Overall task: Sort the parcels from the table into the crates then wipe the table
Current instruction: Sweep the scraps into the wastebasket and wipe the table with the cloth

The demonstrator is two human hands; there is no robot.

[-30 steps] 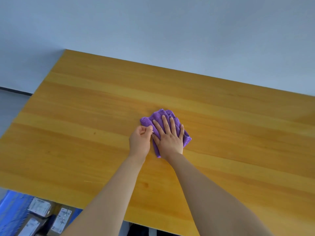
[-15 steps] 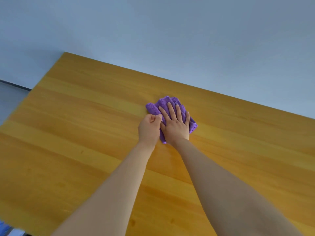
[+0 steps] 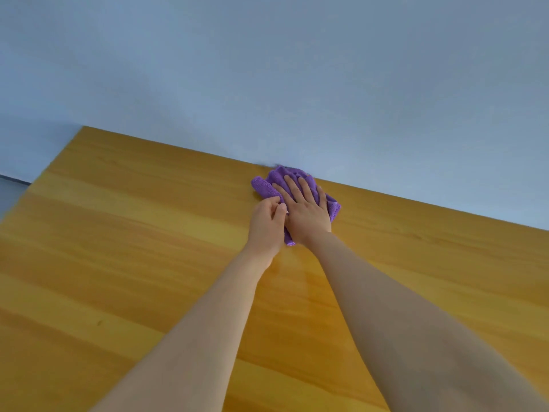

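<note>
A folded purple cloth (image 3: pixel 263 184) lies on the yellow wooden table (image 3: pixel 124 233), its far end touching the table's back edge by the wall. My right hand (image 3: pixel 306 209) presses flat on the cloth with straight, spread fingers. My left hand (image 3: pixel 267 223) sits just left of it with curled fingers and pinches the cloth's left edge. Both arms reach far forward across the table. No parcels or crates are in view.
A plain grey-blue wall (image 3: pixel 297 84) rises directly behind the table's back edge. The table's left edge runs diagonally at the far left, with a strip of grey floor (image 3: pixel 9 191) beyond it.
Both hands have pushed the cloth away from me, from the table's middle to its back edge. The view has tilted up, and the parcels seen below the near edge have dropped out of view.
</note>
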